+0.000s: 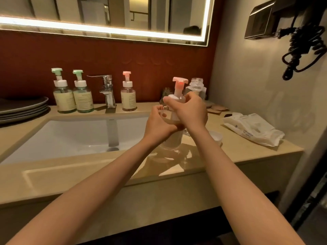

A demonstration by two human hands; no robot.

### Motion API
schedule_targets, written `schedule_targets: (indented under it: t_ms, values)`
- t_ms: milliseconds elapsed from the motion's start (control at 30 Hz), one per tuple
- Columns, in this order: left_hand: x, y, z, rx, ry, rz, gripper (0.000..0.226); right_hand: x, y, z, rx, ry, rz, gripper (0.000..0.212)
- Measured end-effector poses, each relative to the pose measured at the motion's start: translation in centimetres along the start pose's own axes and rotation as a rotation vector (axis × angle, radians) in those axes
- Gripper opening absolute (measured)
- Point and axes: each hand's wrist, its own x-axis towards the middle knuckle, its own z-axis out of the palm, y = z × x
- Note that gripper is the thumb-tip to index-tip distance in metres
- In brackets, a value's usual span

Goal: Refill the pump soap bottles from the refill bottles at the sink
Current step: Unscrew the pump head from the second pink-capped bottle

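A clear pump bottle (172, 138) with a pink pump head stands on the counter to the right of the sink. My left hand (159, 122) grips its body. My right hand (188, 107) curls round its white collar just under the pump head. Behind it stands an uncapped clear refill bottle (196, 86). A white cap (216, 136) lies on the counter right of the held bottle. Another pink pump bottle (128, 96) stands right of the faucet. Two green pump bottles (63, 96) (82, 96) stand left of it.
The white sink basin (70, 137) lies left of the hands, with a chrome faucet (108, 91) behind it. Grey plates (23, 108) are stacked at the far left. A pack of wet wipes (251, 128) lies at the right. A hairdryer cord (300, 50) hangs on the right wall.
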Motion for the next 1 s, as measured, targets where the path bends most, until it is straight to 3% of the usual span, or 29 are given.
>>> schedule_targets:
  t_ms: [167,300,400,500,633,700,767,900,933,1000]
  values:
    - [-0.6,-1.2,-3.1,-0.020,-0.086,-0.051,0.080,-1.0,-0.4,1.8,-0.007,-0.049,-0.160,0.036]
    - [-0.6,-1.9,-5.4,-0.087,-0.162,-0.018,0.064,-1.0,-0.8,1.1,0.305,-0.344,-0.130,0.017]
    - [-0.7,-1.8,-6.7,-0.121,-0.221,0.007,0.068,-0.5,-0.8,0.6,0.402,-0.524,-0.118,0.028]
    - [-0.8,-1.9,-7.3,-0.133,-0.240,0.006,0.072,0.3,-0.3,0.1,0.322,-0.475,-0.147,0.070]
    - [-0.6,-2.2,-7.7,-0.152,-0.172,-0.016,0.071,0.3,0.2,0.4,0.317,-0.283,-0.110,0.057]
    - [-0.4,-2.1,-7.3,-0.112,-0.126,-0.009,0.067,-0.4,-0.3,1.1,0.368,-0.326,-0.105,0.056]
    - [-0.3,-2.0,-6.5,-0.091,-0.086,0.004,0.070,-1.5,-1.1,2.5,0.328,-0.367,-0.126,0.070]
    - [-0.3,-1.9,-5.5,-0.039,-0.065,0.020,0.074,-2.0,-1.6,4.1,0.201,-0.092,-0.133,0.072]
    - [-0.3,-1.9,-5.7,-0.041,-0.070,0.009,0.071,-1.7,-1.5,3.9,0.241,-0.096,-0.105,0.072]
    - [-0.2,-2.0,-6.3,-0.091,-0.114,-0.023,0.065,-1.0,-1.1,3.2,0.357,-0.283,-0.043,0.081]
